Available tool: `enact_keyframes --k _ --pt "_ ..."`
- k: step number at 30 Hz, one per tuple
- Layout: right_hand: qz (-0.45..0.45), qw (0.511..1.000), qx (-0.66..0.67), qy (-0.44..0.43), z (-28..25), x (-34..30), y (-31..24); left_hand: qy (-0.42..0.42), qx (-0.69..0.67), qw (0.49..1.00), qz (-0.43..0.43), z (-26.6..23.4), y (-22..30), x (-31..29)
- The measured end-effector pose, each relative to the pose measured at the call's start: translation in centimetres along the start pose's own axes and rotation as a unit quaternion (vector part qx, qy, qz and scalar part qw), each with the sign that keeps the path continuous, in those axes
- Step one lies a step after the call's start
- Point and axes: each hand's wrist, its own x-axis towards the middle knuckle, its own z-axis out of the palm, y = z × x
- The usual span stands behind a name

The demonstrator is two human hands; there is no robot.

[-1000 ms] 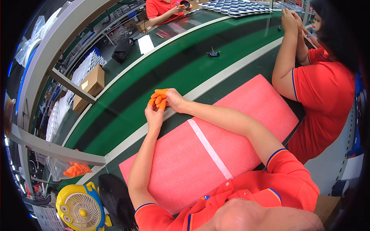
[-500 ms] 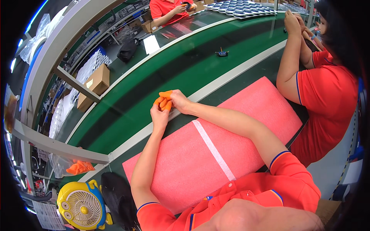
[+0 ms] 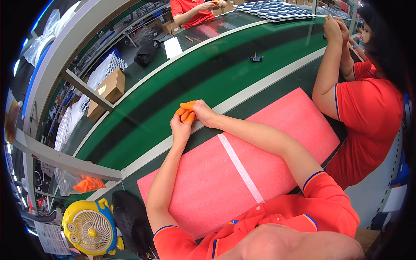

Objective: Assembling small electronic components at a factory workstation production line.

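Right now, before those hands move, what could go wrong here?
1. The orange finger cots on the left hand and right hand bunch together, hiding whatever may be between them; a slip could go unnoticed.
2. Both hands are at the pale rail beside the green conveyor belt, so anything dropped might land on the belt.
3. The co-worker's elbow looks close to the pink foam sheet; a bump could shift it.

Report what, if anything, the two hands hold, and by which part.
Cannot tell: the left hand and right hand meet at their orange finger cots, which could hide a small thing between.
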Motion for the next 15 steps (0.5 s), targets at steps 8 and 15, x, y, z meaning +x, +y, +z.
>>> enact_keyframes --k 8,15 --pt "-0.01 1.0 -0.005 -0.009 -0.1 0.2 0.2 0.006 -0.012 1.0 0.014 0.2 -0.5 0.0" --pt "-0.012 1.0 -0.022 -0.018 -0.2 0.0 -0.1 -0.018 -0.05 0.998 -0.041 -0.1 1.6 -0.1"
